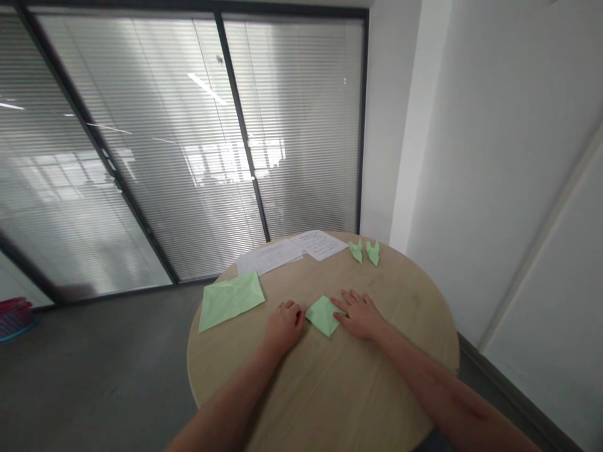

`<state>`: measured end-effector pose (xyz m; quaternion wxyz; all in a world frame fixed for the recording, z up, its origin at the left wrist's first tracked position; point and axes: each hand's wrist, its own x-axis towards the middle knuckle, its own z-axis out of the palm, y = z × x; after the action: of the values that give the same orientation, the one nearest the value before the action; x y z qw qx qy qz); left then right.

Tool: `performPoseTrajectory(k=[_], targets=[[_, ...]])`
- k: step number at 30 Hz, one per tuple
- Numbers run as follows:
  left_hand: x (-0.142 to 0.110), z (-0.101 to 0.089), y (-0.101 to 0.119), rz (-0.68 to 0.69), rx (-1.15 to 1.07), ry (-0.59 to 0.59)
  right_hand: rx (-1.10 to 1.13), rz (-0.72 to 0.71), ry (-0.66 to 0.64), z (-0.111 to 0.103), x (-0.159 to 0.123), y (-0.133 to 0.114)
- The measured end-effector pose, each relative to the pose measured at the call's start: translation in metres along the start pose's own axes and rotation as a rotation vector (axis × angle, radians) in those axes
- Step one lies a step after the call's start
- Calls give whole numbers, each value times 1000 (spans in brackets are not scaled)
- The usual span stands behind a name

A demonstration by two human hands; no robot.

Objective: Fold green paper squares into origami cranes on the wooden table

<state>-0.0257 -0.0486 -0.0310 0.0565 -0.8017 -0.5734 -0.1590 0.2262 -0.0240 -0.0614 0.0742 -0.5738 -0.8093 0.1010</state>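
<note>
A small folded piece of green paper (323, 317) lies on the round wooden table, its corners making a diamond shape with creases across it. My left hand (284, 325) rests at its left corner with the fingers curled in; the frame does not show whether anything is pinched between them. On the right side, my right hand (360, 314) lies flat with fingers spread, thumb and index fingertip touching the paper's right edge.
A larger creased green sheet (232, 300) lies at the table's left. White sheets (271, 256) and a printed page (320, 243) are at the back. Two small green folded paper figures (356, 250) (373, 252) stand back right. A red basket (16, 317) sits on the floor, far left.
</note>
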Motion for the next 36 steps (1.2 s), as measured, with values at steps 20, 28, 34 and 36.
performPoseTrajectory(k=[20,28,34,36], targets=[[12,9,-7,222,-168,1,261,-87,350,5,11,31],[19,19,-17,102,-139,131,330,1,485,6,15,43],[29,21,-21,-10,-130,132,338,64,529,3,14,49],[32,22,-22,-53,-128,118,332,85,540,2,14,51]])
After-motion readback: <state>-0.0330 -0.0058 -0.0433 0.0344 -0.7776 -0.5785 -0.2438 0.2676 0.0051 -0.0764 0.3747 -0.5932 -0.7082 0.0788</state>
